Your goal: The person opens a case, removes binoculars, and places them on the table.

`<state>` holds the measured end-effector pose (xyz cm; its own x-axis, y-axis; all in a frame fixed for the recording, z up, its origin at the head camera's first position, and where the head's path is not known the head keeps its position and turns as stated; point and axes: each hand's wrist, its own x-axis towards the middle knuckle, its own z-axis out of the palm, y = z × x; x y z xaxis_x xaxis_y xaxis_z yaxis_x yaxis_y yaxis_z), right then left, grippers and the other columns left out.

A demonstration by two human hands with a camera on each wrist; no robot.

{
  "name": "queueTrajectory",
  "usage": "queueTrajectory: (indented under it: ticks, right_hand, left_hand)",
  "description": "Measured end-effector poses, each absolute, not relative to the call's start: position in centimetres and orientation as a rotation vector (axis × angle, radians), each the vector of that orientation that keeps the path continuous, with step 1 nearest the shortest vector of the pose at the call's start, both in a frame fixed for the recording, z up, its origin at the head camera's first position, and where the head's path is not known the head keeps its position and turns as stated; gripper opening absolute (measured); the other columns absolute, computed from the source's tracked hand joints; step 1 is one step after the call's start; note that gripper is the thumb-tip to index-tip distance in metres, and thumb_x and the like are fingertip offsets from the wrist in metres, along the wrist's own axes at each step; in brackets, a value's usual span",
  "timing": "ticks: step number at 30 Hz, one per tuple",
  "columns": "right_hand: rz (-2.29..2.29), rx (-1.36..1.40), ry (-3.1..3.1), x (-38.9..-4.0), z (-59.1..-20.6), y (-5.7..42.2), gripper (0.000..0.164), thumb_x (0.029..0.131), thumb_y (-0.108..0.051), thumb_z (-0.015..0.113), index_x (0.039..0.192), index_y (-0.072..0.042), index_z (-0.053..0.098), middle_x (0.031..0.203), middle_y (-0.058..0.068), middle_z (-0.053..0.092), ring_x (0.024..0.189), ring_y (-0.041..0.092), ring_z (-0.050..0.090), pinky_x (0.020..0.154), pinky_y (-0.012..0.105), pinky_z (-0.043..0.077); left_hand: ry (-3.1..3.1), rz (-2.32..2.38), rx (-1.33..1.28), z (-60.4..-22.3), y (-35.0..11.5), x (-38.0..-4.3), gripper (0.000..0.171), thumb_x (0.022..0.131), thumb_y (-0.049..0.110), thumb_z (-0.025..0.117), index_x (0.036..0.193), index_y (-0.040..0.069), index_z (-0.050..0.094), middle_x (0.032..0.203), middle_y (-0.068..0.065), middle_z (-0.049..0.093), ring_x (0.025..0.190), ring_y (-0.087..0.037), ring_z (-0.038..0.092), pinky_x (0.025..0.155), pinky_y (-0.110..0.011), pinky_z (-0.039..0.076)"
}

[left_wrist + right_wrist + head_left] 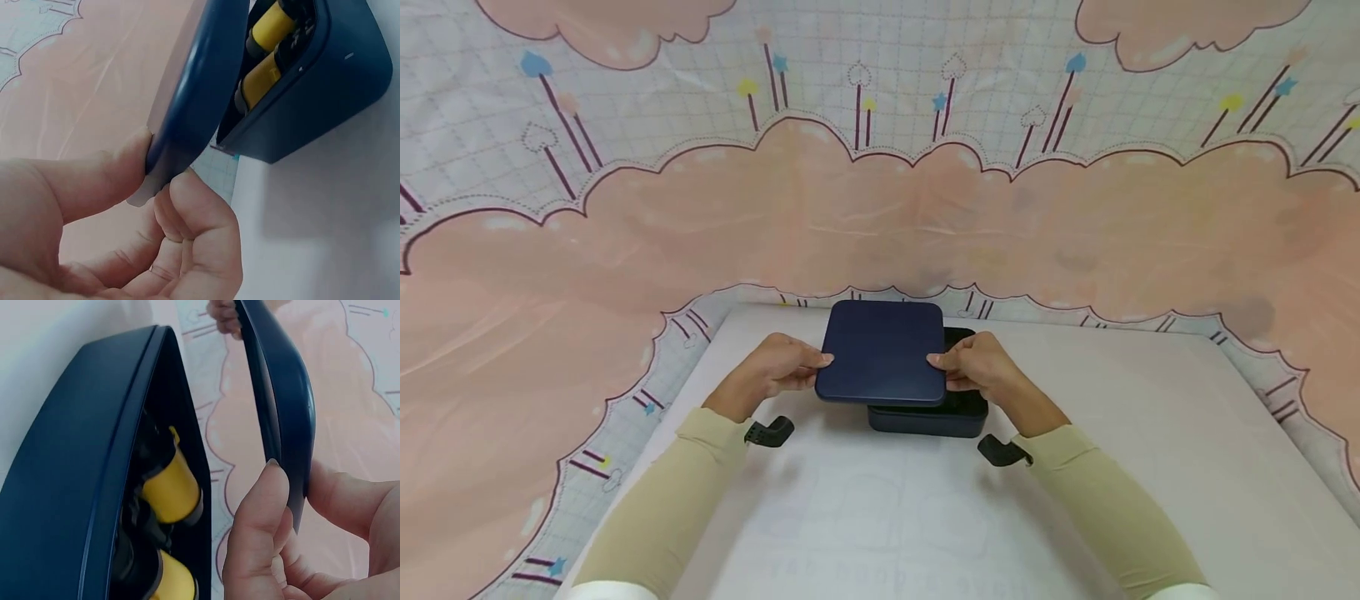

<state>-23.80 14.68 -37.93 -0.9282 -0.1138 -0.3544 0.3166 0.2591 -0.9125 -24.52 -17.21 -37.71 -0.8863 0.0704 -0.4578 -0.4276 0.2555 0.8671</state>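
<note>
A dark blue square lid (882,352) hovers just above and slightly left of a matching dark blue box (928,417) on the white table. My left hand (775,367) pinches the lid's left edge (187,106) between thumb and fingers. My right hand (977,367) pinches its right edge (284,406) the same way. Inside the open box (75,487) lie yellow and black cylindrical items (172,490), also seen in the left wrist view as yellow cylinders (265,53).
A white table top (880,517) carries the box. A pink and white patterned cloth (880,217) hangs behind and to the sides. Black wrist camera mounts (769,432) sit under both forearms.
</note>
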Motion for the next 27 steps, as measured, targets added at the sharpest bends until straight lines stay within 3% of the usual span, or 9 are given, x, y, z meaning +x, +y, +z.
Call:
queueTrajectory:
  ticks: [16,27]
  right_hand:
    - [-1.736,0.116,2.188,-23.9,-38.0,11.7,0.014,0.092,-0.010,0.080,0.093,0.001,0.071,0.083,0.007,0.067,0.069,0.015,0.067,0.064,0.024,0.063]
    - [-1.762,0.100,2.217,-23.7,-38.0,10.5,0.010,0.091,-0.005,0.078,0.094,0.003,0.071,0.085,0.008,0.070,0.070,0.014,0.070,0.067,0.027,0.064]
  left_hand:
    - [2.198,1.609,-0.388,-37.3,-20.0,-23.9,0.041,0.096,0.013,0.076,0.128,-0.005,0.059,0.093,-0.003,0.064,0.079,-0.013,0.062,0.070,-0.021,0.058]
    - [2.222,1.609,-0.465,-37.0,-20.7,-23.3,0.033,0.096,0.014,0.077,0.122,-0.001,0.063,0.093,-0.002,0.066,0.080,-0.014,0.062,0.072,-0.022,0.058]
